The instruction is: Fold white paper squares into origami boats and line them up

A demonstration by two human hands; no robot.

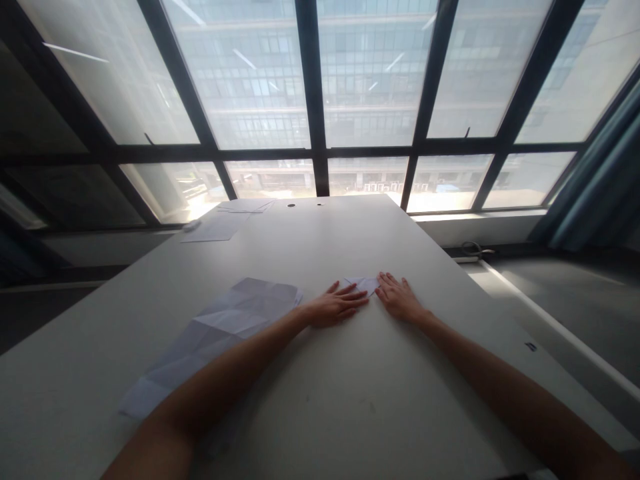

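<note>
A small folded piece of white paper point(367, 285) lies flat on the white table, right of centre. My left hand point(336, 305) rests over its left part with the fingers spread and stretched toward the right. On the paper's right end lies my right hand point(397, 295), fingers extended and pointing away from me. The two hands are a short gap apart, and they cover parts of the paper. Beside and partly under my left forearm is a larger creased sheet of paper point(235, 313).
The white table point(310, 427) runs forward to tall windows point(370, 73). At its far left lie flat paper sheets point(213, 227) and a small pale object point(191, 226). A small dark mark point(531, 347) shows near the right edge. A curtain point(595, 167) hangs at the right.
</note>
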